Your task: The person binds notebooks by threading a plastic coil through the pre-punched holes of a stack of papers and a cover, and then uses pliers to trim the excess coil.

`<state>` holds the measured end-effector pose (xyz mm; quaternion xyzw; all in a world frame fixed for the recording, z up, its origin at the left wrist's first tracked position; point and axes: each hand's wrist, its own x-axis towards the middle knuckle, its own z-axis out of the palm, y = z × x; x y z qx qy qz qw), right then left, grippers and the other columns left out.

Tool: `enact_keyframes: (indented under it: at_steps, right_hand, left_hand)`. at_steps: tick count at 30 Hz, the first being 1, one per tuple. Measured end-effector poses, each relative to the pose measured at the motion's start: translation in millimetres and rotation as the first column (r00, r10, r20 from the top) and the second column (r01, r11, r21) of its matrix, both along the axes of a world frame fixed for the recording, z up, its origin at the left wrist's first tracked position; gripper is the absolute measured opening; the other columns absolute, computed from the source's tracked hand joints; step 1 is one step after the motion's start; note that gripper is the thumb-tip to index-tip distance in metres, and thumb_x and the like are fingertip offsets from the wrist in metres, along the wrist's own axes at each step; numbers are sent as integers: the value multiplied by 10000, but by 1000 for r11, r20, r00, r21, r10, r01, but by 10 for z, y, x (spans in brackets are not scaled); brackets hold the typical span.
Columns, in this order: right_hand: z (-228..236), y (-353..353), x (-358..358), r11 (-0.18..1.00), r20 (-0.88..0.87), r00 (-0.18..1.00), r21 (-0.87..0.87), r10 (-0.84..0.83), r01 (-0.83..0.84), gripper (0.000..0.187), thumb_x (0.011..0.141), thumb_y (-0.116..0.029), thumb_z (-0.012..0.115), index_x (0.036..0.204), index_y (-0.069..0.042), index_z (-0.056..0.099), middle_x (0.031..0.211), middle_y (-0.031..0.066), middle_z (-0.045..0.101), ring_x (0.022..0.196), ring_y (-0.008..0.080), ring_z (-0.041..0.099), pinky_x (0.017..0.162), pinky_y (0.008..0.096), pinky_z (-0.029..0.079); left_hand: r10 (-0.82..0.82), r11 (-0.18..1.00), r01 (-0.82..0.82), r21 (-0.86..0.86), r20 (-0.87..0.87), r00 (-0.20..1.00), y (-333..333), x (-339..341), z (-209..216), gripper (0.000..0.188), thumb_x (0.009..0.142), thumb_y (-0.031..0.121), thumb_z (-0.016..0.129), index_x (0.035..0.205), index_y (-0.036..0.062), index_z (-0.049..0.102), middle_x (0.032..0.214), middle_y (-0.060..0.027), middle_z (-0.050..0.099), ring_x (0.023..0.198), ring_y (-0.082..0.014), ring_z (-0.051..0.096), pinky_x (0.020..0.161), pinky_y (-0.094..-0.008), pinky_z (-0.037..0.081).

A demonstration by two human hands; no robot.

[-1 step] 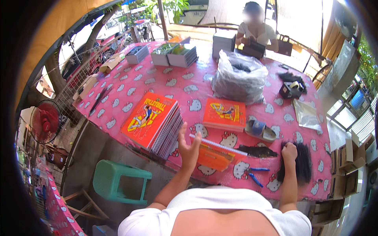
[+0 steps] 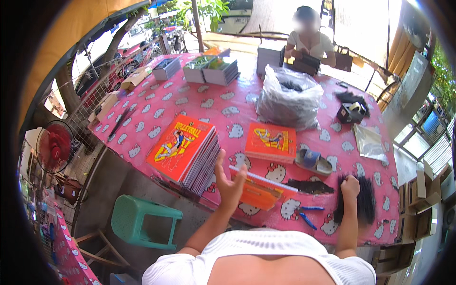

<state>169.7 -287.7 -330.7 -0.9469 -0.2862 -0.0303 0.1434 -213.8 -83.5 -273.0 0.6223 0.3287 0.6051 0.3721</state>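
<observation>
My left hand is open, thumb and fingers spread, beside the left end of an orange notebook. The notebook tilts up with its pale punched edge on top; the thumb appears to touch that edge. My right hand is closed at the top of a pile of thin black binding coils, fingertips hidden among the strands. Between the hands lie blue-handled pliers. A tall stack of orange spiral notebooks stands left of my left hand, and a lower orange stack lies beyond it.
A blue-grey slide sandal lies near a torn dark patch of the pink tablecloth. Farther off are a plastic bag of black coils, a tape dispenser and book stacks. A person sits opposite; a green stool stands left.
The orange notebook's upper left end has shifted slightly with my left thumb. My right hand stays at the black coils.
</observation>
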Motion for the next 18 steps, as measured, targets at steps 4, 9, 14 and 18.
enact_keyframes:
  at_steps: [4,9,14,18]
  right_hand:
    - [161,-113,-113,941,130,990,323,62,-102,318,674,61,514,985,39,581,943,237,551,882,416,555,807,448,447]
    - [763,346,-1133,755,121,867,444,483,-482,317,754,24,595,1069,-1,620,873,150,601,757,326,589,697,380,475]
    - [1007,448,-1815,589,-205,703,724,681,-359,158,799,-84,667,934,-5,648,787,38,592,612,110,561,563,243,452]
    - [816,464,-1884,599,-376,608,772,700,-213,86,804,-69,638,858,-3,624,787,19,575,626,56,544,549,201,431]
  left_hand:
    - [144,897,84,433,-468,872,-453,190,578,575,828,239,634,1330,60,419,1433,-198,270,1334,-263,271,1072,-525,165]
    - [18,782,495,378,-808,589,-487,398,192,499,852,389,575,1286,152,507,1308,-104,496,1200,-229,471,1043,-527,179]
    - [-235,800,509,316,-616,752,-422,451,196,277,794,377,652,915,137,716,900,-25,675,846,-160,621,969,-428,295]
    - [-276,818,507,273,-587,761,-440,438,242,207,755,333,702,822,139,724,801,-17,656,777,-159,607,927,-426,334]
